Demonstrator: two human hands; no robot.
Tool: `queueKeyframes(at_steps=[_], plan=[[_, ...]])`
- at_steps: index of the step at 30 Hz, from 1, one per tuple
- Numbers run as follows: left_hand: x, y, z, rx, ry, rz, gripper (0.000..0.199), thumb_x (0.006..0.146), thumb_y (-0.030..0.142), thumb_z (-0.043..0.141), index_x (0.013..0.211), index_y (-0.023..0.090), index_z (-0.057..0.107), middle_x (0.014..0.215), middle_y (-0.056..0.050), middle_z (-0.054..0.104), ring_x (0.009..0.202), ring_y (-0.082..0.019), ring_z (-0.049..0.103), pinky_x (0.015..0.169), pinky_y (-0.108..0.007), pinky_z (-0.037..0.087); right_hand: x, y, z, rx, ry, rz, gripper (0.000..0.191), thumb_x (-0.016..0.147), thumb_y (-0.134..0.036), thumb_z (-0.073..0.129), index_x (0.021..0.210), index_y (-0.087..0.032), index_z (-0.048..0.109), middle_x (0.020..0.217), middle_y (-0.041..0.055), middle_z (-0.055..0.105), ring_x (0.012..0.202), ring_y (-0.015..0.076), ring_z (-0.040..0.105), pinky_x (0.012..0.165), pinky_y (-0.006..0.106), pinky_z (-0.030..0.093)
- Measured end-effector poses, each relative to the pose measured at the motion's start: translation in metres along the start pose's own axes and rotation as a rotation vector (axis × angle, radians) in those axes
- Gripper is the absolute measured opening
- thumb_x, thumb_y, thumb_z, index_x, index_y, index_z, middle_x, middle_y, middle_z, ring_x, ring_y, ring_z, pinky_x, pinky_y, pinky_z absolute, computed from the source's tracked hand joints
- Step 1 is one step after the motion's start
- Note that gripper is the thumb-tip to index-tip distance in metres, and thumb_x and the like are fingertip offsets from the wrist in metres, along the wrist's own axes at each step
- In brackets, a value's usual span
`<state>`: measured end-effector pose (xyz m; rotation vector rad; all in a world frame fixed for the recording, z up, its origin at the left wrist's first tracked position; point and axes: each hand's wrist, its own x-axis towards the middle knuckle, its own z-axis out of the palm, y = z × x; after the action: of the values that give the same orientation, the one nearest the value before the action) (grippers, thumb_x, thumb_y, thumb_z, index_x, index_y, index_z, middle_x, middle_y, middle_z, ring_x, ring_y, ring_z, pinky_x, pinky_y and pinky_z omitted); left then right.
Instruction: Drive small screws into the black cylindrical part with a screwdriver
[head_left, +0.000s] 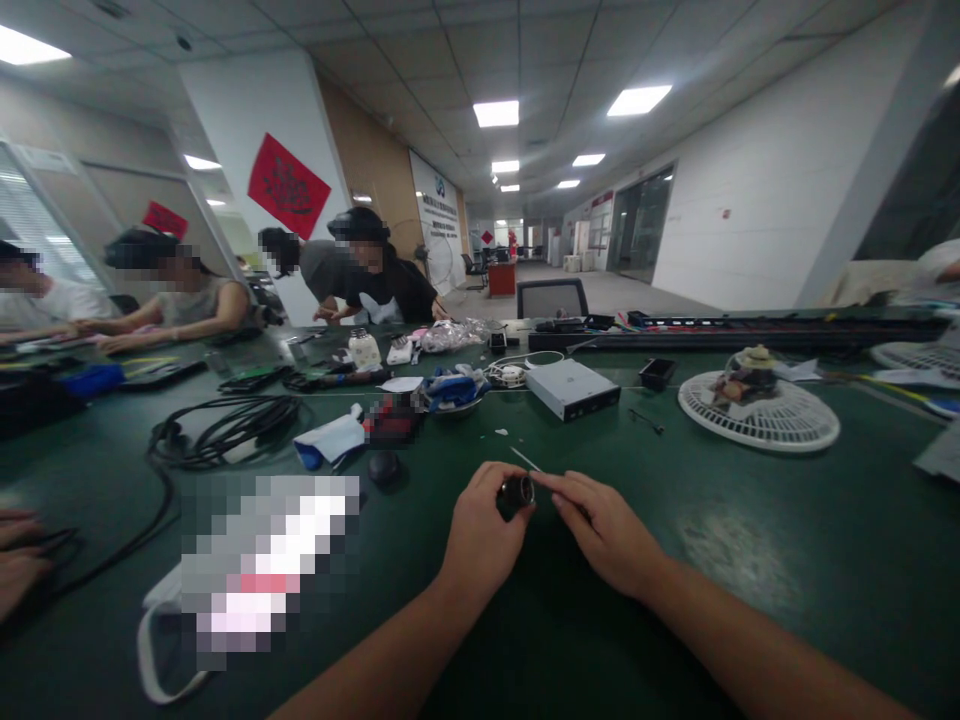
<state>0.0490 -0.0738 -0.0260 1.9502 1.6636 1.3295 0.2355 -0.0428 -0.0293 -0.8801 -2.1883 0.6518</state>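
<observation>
My left hand point(487, 525) is closed around a short black cylinder point(519, 490), its round end turned toward me with some detail inside that is too small to name. Just to the right, my right hand point(600, 530) pinches a thin pale metal tool point(526, 459). The tool's narrow tip points up and left, past the far side of the cylinder. From this angle I cannot tell whether the tool touches the cylinder. Both hands are above the green tabletop point(570, 640).
A white-and-black drive box point(573, 389) and a white fan grille point(757, 412) lie beyond my hands. To the left are a computer mouse point(384, 467), coiled black cable point(225, 428) and a blurred-out panel point(262, 560). Another person's hand point(21, 560) is at the left edge; several people sit beyond.
</observation>
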Motion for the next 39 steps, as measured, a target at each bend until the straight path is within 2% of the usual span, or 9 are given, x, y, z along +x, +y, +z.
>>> queueKeyframes(at_steps=[3, 6, 10, 19, 24, 29, 32, 36, 39], plan=[[0.002, -0.005, 0.000, 0.026, 0.039, -0.119, 0.029, 0.071, 0.004, 0.067, 0.093, 0.022, 0.066, 0.096, 0.000, 0.067, 0.092, -0.018, 0.063, 0.084, -0.032, 0.049, 0.000, 0.000, 0.000, 0.118, 0.098, 0.077, 0.039, 0.099, -0.026, 0.046, 0.137, -0.022, 0.052, 0.093, 0.0042, 0.065, 0.082, 0.0186, 0.062, 0.075, 0.033, 0.048], [0.005, -0.011, 0.000, 0.024, 0.056, -0.195, 0.028, 0.071, 0.005, 0.066, 0.093, 0.021, 0.066, 0.096, -0.001, 0.069, 0.093, -0.019, 0.064, 0.085, -0.033, 0.049, 0.000, 0.000, -0.001, 0.252, 0.112, 0.121, 0.022, 0.093, -0.023, 0.051, 0.112, -0.018, 0.062, 0.086, 0.0033, 0.067, 0.078, 0.0175, 0.063, 0.071, 0.030, 0.049], [0.005, -0.014, 0.001, 0.010, 0.036, -0.205, 0.031, 0.070, 0.006, 0.067, 0.097, 0.022, 0.066, 0.100, -0.002, 0.070, 0.095, -0.019, 0.065, 0.087, -0.033, 0.049, -0.001, 0.003, -0.003, 0.234, 0.168, 0.176, 0.011, 0.081, -0.014, 0.055, 0.084, -0.018, 0.065, 0.074, 0.0016, 0.066, 0.067, 0.0165, 0.061, 0.062, 0.028, 0.046], [0.002, -0.013, 0.001, -0.010, 0.010, -0.191, 0.029, 0.071, 0.011, 0.068, 0.097, 0.024, 0.066, 0.099, -0.001, 0.071, 0.094, -0.019, 0.066, 0.084, -0.032, 0.050, -0.001, 0.006, -0.003, 0.147, 0.283, 0.210, 0.012, 0.077, -0.014, 0.053, 0.078, -0.018, 0.064, 0.066, -0.0006, 0.063, 0.059, 0.0150, 0.057, 0.055, 0.026, 0.041], [0.003, -0.014, 0.003, -0.042, -0.014, -0.166, 0.033, 0.071, 0.010, 0.068, 0.102, 0.023, 0.065, 0.101, -0.002, 0.072, 0.096, -0.019, 0.067, 0.085, -0.032, 0.050, 0.000, 0.006, -0.004, 0.169, 0.200, 0.227, 0.013, 0.077, -0.014, 0.052, 0.080, -0.018, 0.064, 0.066, -0.0007, 0.063, 0.059, 0.0147, 0.057, 0.054, 0.025, 0.041], [0.002, -0.015, 0.003, -0.050, -0.015, -0.159, 0.031, 0.072, 0.010, 0.067, 0.100, 0.023, 0.066, 0.099, -0.002, 0.072, 0.093, -0.018, 0.067, 0.083, -0.032, 0.051, -0.001, 0.005, -0.003, 0.085, 0.205, 0.240, 0.013, 0.076, -0.014, 0.052, 0.076, -0.018, 0.064, 0.063, -0.0013, 0.063, 0.057, 0.0143, 0.057, 0.054, 0.026, 0.039], [0.002, -0.012, 0.001, -0.039, -0.026, -0.168, 0.031, 0.070, 0.008, 0.067, 0.097, 0.022, 0.066, 0.097, -0.001, 0.072, 0.090, -0.018, 0.067, 0.081, -0.031, 0.051, 0.000, 0.007, -0.003, 0.180, 0.160, 0.210, 0.013, 0.075, -0.014, 0.052, 0.077, -0.018, 0.065, 0.064, -0.0014, 0.063, 0.057, 0.0142, 0.057, 0.054, 0.025, 0.040], [0.003, -0.008, 0.000, -0.012, -0.074, -0.130, 0.031, 0.069, 0.008, 0.069, 0.096, 0.022, 0.068, 0.097, -0.001, 0.072, 0.092, -0.018, 0.067, 0.082, -0.031, 0.051, 0.002, 0.012, -0.003, 0.184, 0.240, 0.279, 0.014, 0.077, -0.017, 0.052, 0.076, -0.018, 0.065, 0.064, -0.0010, 0.063, 0.059, 0.0151, 0.058, 0.055, 0.025, 0.041], [0.003, -0.007, 0.000, -0.002, -0.063, -0.155, 0.031, 0.068, 0.008, 0.070, 0.096, 0.022, 0.068, 0.096, -0.002, 0.073, 0.090, -0.018, 0.067, 0.081, -0.031, 0.051, 0.002, 0.014, -0.003, 0.119, 0.216, 0.297, 0.014, 0.078, -0.017, 0.052, 0.073, -0.018, 0.066, 0.063, -0.0004, 0.063, 0.059, 0.0156, 0.058, 0.054, 0.026, 0.040]])
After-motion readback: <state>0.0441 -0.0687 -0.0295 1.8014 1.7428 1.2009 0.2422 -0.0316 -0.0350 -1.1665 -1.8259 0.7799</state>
